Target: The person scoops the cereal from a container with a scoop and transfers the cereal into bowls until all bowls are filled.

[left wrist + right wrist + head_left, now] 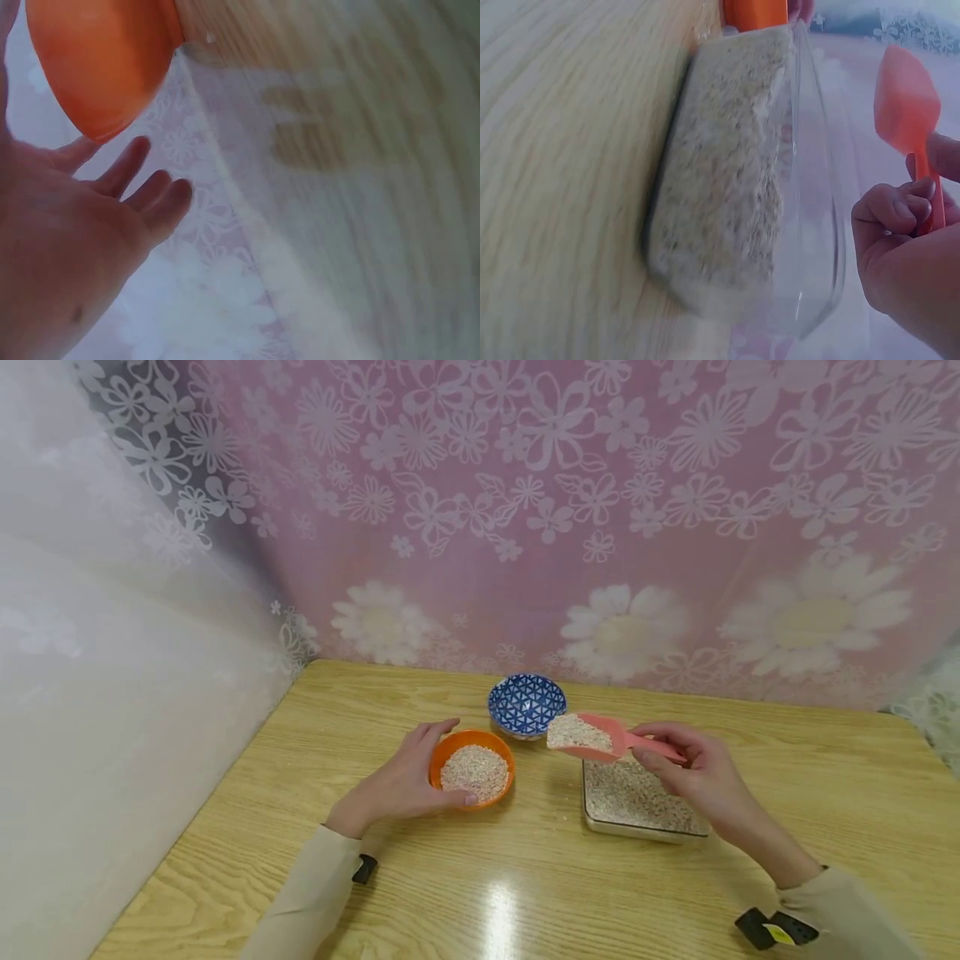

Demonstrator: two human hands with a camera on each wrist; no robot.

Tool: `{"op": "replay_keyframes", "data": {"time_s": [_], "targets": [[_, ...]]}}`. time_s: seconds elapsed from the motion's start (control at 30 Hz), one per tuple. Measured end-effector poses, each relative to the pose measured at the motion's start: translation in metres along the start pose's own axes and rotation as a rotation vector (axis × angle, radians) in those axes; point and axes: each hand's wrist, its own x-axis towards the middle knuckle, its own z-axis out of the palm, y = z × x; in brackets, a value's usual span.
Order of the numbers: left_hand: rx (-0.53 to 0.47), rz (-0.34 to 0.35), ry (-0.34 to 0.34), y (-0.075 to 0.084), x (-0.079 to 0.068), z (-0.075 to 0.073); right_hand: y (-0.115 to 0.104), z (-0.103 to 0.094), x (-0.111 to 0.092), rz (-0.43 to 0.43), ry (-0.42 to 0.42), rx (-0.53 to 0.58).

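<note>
My left hand holds an orange bowl from its left side, thumb over the near rim and fingers around the far side. Pale oat-like flakes lie in this bowl. In the left wrist view the bowl's smooth outer side shows above my fingers. My right hand grips the handle of a pink scoop, which carries a heap of the same flakes. The scoop is raised above the far left part of a clear rectangular container of flakes. In the right wrist view the scoop's underside shows.
A blue-and-white patterned bowl stands behind, between the orange bowl and the scoop. All stand on a wooden table. A pink floral curtain hangs along its back edge, and a white sheet on the left.
</note>
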Motion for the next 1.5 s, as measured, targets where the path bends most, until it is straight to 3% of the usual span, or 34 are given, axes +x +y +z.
{"op": "replay_keyframes", "data": {"time_s": [0.2,0.47,0.67,0.93,1.23,1.5], "targets": [[-0.029,-0.011,-0.085,-0.004,0.001,-0.002,-0.01,0.015,0.009,0.034,-0.025,-0.094],[-0.06,0.029,-0.159,-0.005,0.003,0.0,-0.022,0.037,0.024,0.087,-0.105,-0.202],[-0.08,-0.006,-0.197,-0.006,0.006,0.001,-0.03,0.054,0.038,0.104,-0.141,-0.268],[-0.096,-0.027,-0.199,-0.006,0.007,0.003,-0.04,0.076,0.054,0.137,-0.205,-0.332],[-0.102,-0.009,-0.193,-0.005,0.008,0.002,-0.063,0.094,0.072,0.072,-0.277,-0.45],[-0.098,-0.013,-0.196,-0.006,0.009,0.001,-0.077,0.097,0.08,0.008,-0.334,-0.548]]}}
